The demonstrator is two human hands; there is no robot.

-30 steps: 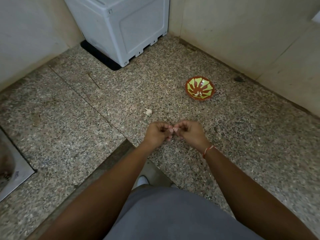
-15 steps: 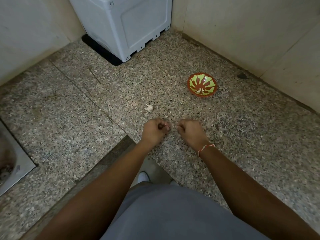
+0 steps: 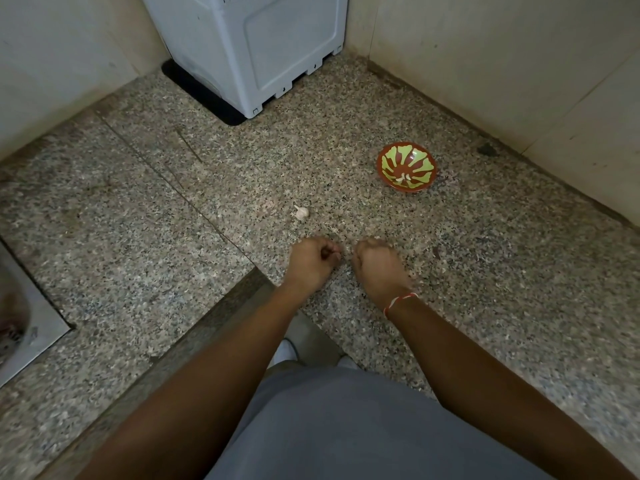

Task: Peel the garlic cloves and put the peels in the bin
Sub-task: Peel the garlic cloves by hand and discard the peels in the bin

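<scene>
Both hands hovered low over the speckled stone desk [image 3: 485, 271], side by side, a small gap between them. Left hand [image 3: 311, 261] had fingers curled in, grip tight, maybe pinching something small at the fingertips; too small to tell what. Right hand [image 3: 377, 263] also curled, fist-like, contents of grip hidden; red-white thread band [image 3: 398, 301] on its wrist. Garlic bulb [image 3: 301, 213] lay on the desk just beyond the left hand, not touched. Red-green bowl [image 3: 388, 168] sat further off to the right, a few pale cloves [image 3: 404, 177] inside. Grey-white appliance [image 3: 263, 46] stood in the far corner by the wall. Metal sink edge [image 3: 31, 327] at far left.
</scene>
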